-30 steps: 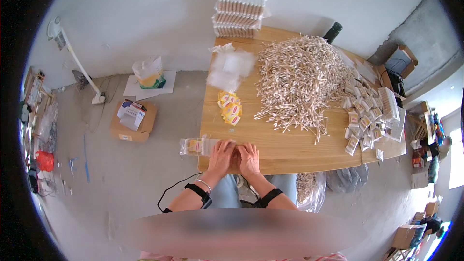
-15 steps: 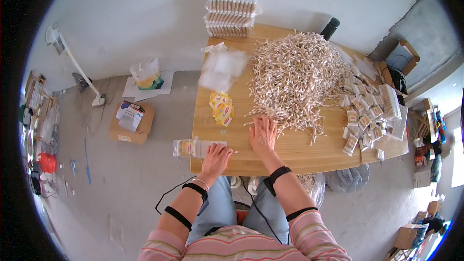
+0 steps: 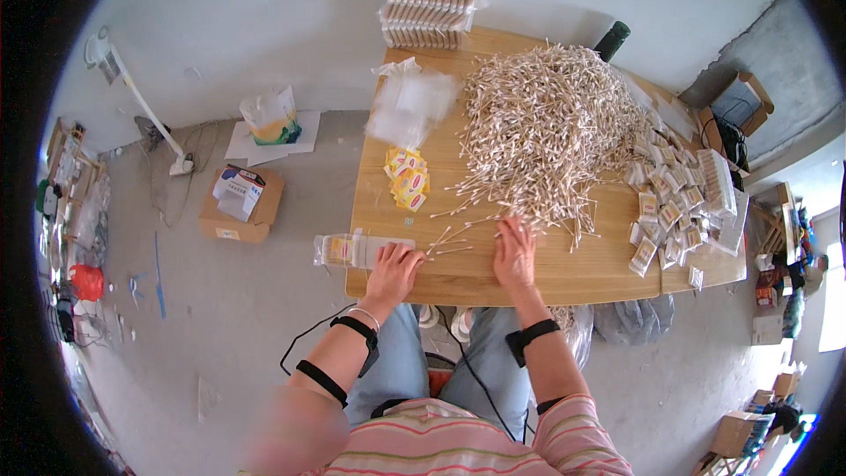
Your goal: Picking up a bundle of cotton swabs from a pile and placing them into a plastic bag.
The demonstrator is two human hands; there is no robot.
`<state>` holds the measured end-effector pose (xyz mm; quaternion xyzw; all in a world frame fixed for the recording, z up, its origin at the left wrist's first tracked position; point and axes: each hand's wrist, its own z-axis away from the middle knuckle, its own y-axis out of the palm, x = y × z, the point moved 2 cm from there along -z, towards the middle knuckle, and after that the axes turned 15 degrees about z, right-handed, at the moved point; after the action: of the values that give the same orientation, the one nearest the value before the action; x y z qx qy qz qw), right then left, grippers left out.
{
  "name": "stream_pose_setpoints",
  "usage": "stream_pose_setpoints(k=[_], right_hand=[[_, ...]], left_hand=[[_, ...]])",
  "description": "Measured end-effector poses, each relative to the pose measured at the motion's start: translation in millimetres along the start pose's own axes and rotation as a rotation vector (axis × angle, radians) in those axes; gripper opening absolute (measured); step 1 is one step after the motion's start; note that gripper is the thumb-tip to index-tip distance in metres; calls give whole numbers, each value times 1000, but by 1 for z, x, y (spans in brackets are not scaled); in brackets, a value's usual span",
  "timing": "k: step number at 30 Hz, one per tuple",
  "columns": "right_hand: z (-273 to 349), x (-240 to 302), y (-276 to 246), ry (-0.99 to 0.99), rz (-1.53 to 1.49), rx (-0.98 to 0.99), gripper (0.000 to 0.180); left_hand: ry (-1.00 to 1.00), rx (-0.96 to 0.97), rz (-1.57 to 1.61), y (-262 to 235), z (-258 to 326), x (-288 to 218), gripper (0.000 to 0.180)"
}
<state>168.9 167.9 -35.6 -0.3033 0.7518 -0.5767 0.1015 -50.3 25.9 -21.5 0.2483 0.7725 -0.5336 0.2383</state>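
Note:
My left hand (image 3: 394, 271) lies near the table's front edge with its fingers bent and closed over the end of a flat, clear strip. What is under the fingers is hidden. The strip joins a clear plastic pack (image 3: 338, 250) showing yellow printing, which juts past the table's left edge. Loose cotton swabs (image 3: 451, 249) fan out beside the left fingertips. My right hand (image 3: 515, 254) reaches forward, fingers stretched out onto the near edge of a big heap of cotton swabs (image 3: 551, 128). Its fingertips are slightly smeared.
Yellow printed cards (image 3: 407, 181) and thin clear bags (image 3: 410, 106) lie on the table's left side. Stacked swab packs (image 3: 429, 4) stand at the back, near a dark bottle (image 3: 612, 40). Many small filled packets (image 3: 670, 194) are piled right. A cardboard box (image 3: 242, 207) sits on the floor.
My right hand has moved rightward along the heap's near edge. Several swabs now lie spread between the hands. My left hand stays at the strip, and the whole view has shifted slightly.

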Motion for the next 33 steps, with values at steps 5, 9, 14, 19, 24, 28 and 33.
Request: stream_pose_setpoints(k=[5, 9, 14, 19, 24, 28, 33], right_hand=[[-8, 5, -14, 117, 108, -84, 49], [-8, 61, -15, -111, 72, 59, 56], [-16, 61, 5, -64, -33, -62, 31], [-9, 82, 16, -109, -63, -73, 19], [-6, 107, 17, -140, -175, 21, 30], [-49, 65, 16, -34, 73, -120, 31], [-73, 44, 17, -173, 93, -22, 22]], left_hand=[[13, -34, -5, -2, 3, 0, 9], [17, -42, 2, -4, 4, 1, 8], [20, 11, 40, 1, 3, 3, 10], [-48, -106, -41, -5, -3, -8, 36], [-81, -58, -38, -4, -2, 5, 46], [-19, 0, 59, -4, -6, -3, 43], [10, -37, 42, -3, -1, 2, 29]])
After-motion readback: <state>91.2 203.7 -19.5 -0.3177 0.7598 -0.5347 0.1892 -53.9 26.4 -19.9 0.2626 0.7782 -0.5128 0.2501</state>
